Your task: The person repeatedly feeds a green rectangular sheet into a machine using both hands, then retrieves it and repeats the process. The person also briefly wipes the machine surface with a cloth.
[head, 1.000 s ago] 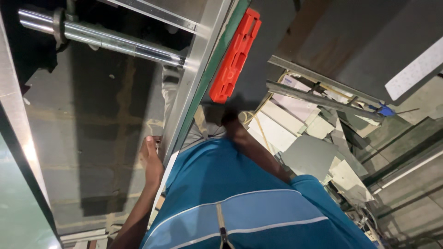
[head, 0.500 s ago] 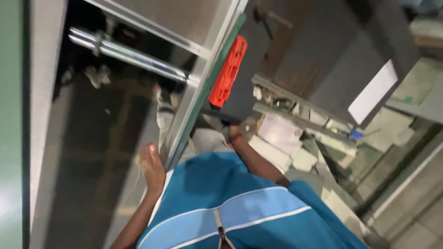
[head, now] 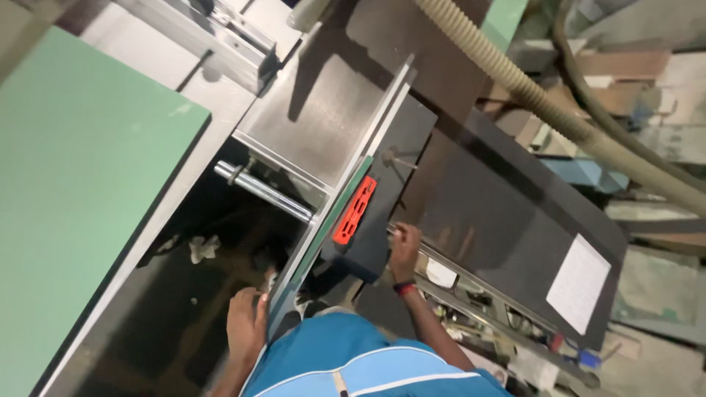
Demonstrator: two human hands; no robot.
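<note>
Holding the dark panel [head: 507, 213], right hand [head: 404, 248] grasps its near end beside the orange guard [head: 354, 210]; panel's long axis runs diagonally from the guard toward lower right. Left hand [head: 246, 323] clenches the saw table [head: 323, 117] edge below the guard. Cluttered workshop, beige hose [head: 529, 95] overhead.

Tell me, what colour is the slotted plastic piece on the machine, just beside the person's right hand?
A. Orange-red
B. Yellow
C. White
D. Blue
A: the slotted plastic piece is bright orange-red, set against the green edge strip of the machine, a little up and to the left of the right hand in the head view.
</note>
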